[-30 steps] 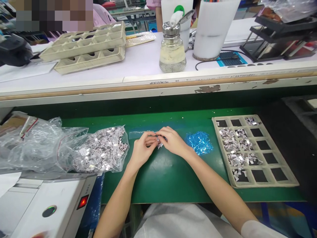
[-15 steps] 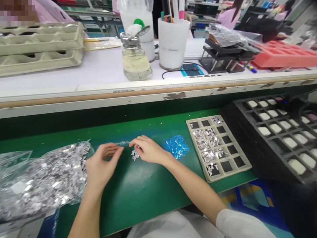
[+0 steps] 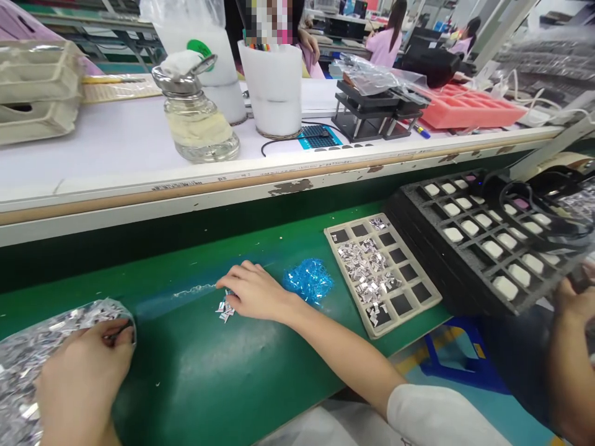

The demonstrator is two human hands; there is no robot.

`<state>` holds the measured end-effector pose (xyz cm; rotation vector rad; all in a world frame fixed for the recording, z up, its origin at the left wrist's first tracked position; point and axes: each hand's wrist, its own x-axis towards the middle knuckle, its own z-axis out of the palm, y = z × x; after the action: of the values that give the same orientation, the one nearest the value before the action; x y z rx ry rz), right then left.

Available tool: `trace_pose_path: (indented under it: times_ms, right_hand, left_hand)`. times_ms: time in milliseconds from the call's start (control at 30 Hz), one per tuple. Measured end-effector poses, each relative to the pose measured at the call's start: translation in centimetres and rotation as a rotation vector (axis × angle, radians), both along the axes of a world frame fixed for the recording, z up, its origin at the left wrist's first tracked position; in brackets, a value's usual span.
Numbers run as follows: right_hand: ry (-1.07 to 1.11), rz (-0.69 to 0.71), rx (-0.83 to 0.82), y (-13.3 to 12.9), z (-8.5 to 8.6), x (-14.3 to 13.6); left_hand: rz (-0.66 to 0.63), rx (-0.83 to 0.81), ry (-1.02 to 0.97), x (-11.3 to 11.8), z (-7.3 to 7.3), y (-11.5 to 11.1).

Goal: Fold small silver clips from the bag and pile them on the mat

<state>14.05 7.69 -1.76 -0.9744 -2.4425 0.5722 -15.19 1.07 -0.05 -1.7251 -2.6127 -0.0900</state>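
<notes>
On the green worktop (image 3: 209, 384), we see the right hand (image 3: 224, 296) half open over a small pile of metal pieces (image 3: 225, 311), thumb and forefinger apart, with nothing plainly pinched between them. The left hand (image 3: 111, 344) is well apart from it, fingers bent at the edge of a clear bag of pieces (image 3: 32, 365); we cannot tell whether it grips the plastic, a piece or nothing.

We judge that the pile lies between the 2 hands so either can reach it, while the bag at the left serves as bulk stock. A heap of blue film (image 3: 309, 280) sits just beyond the right hand, probably for easy picking. Past it, a moulded tray (image 3: 411, 298) keeps similar pieces in compartments, likely to stop them scattering.

At the far right, a black rack (image 3: 453, 267) of white blocks stands close beside the tray and limits room there; a co-worker's hand (image 3: 575, 300) is near its front. Along the back, a raised white shelf (image 3: 116, 136) bounds our reach, bearing a glass bottle (image 3: 199, 130) and a white cup (image 3: 274, 93).
</notes>
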Motion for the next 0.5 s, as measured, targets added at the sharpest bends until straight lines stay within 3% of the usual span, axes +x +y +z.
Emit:
trace_pose_path:
  times_ms: [233,400,500]
  right_hand:
    - [-0.089,-0.345,0.091,2.0,-0.7,1.6]
    - [-0.048,-0.391,0.044,3.2,-1.1,2.3]
    - [-0.045,-0.383,0.032,3.2,-1.0,2.3]
  left_hand:
    - [0.02,0.083,-0.099,-0.6,-0.7,0.2]
    - [-0.038,0.081,-0.3,-1.3,0.2,-0.3]
    - [-0.073,0.106,-0.322,-1.5,0.7,-0.7]
